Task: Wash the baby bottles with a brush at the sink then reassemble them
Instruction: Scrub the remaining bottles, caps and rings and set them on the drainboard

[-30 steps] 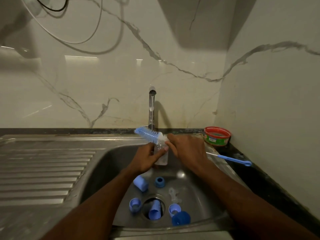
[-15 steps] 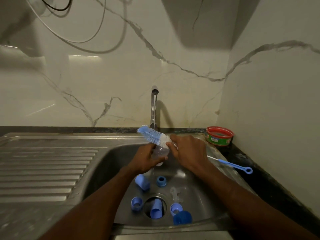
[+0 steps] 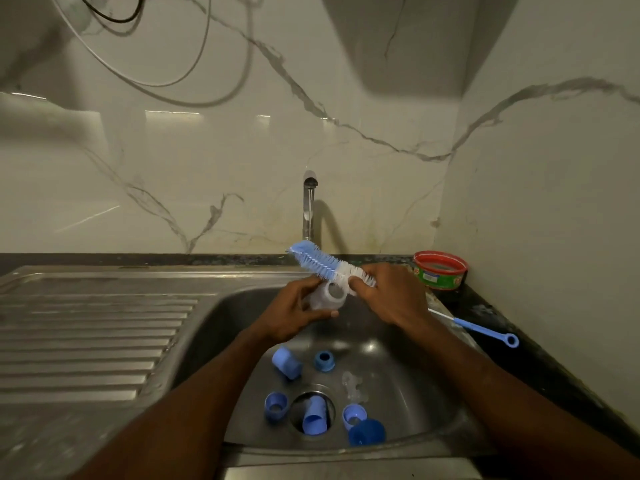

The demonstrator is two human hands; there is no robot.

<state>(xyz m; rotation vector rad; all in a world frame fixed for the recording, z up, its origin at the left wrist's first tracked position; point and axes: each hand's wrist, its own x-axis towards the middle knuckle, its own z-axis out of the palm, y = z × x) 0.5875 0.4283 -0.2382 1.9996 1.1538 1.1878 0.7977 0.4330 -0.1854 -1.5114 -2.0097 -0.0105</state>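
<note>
My left hand [image 3: 294, 315] grips a clear baby bottle [image 3: 327, 296] over the steel sink [image 3: 221, 320], its open mouth turned toward me. My right hand [image 3: 389, 294] holds a blue and white bottle brush [image 3: 318, 263] by the base of its bristles; the brush lies across the top of the bottle, outside it, pointing up-left. On the sink floor lie several blue caps and rings [image 3: 286, 362], one blue cap [image 3: 315, 419] in the drain, and a clear teat [image 3: 353, 386].
The tap [image 3: 309, 206] behind the bottle lets out a thin stream of water. A thin blue nipple brush [image 3: 481, 330] lies on the dark counter at right, near a red and green tub [image 3: 439, 270]. A ribbed draining board [image 3: 93, 334] stretches to the left.
The bottle has tipped from upright so its mouth faces me. The brush stays across its top, and both hands have shifted slightly.
</note>
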